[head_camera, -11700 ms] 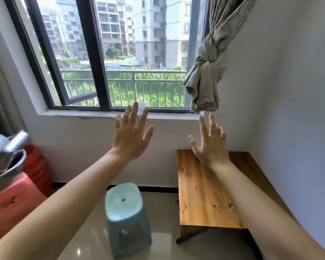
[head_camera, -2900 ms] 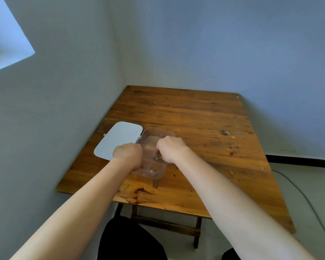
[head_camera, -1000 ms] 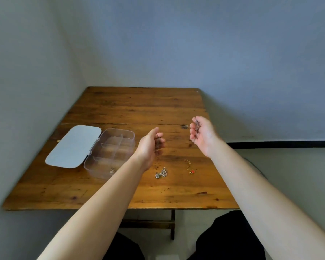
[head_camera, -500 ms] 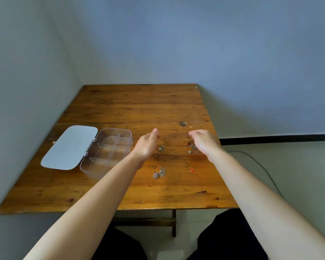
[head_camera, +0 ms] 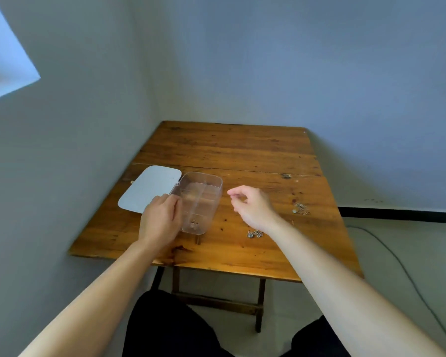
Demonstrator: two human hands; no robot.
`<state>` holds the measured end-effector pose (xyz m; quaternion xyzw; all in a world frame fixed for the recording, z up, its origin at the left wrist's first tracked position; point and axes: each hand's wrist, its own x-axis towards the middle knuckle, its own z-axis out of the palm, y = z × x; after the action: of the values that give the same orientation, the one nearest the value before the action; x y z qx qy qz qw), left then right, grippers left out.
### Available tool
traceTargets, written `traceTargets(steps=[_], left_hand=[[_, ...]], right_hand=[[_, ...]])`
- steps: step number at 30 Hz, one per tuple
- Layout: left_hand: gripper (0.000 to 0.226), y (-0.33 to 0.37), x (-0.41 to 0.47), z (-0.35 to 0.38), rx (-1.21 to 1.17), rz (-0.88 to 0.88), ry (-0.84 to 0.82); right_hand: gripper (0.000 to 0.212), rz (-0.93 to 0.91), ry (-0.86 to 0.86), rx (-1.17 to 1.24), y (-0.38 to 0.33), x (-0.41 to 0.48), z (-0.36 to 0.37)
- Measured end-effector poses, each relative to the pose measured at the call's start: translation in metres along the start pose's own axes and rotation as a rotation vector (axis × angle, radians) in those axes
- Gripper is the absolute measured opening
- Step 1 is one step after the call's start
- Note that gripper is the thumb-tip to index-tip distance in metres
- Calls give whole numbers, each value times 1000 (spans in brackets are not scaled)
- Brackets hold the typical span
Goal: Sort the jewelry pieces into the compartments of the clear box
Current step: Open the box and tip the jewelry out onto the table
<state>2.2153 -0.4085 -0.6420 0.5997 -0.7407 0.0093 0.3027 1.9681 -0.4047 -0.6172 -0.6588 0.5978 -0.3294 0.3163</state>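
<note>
Your left hand (head_camera: 161, 221) steadies the clear box (head_camera: 200, 199); right hand (head_camera: 252, 204), beside it, pinches something unclear. Pinch the light, tangly chains (head_camera: 254, 233) mid-loop.

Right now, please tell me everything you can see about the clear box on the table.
The box is clear plastic, rectangular with rounded corners, and stands open on the left part of the wooden table. Thin walls split it into several compartments. Its pale lid, hinged on the left side, lies folded flat on the table. One small jewelry piece sits in the nearest compartment; the others look empty. The left hand rests against its near left side. The right hand hovers beside it, not touching.
</note>
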Motion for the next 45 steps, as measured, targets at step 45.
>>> traceTargets(steps=[45], left_hand=[[32, -14, -35, 14, 167, -51, -60]], right_hand=[[17, 64, -182, 388, -21, 10, 23]])
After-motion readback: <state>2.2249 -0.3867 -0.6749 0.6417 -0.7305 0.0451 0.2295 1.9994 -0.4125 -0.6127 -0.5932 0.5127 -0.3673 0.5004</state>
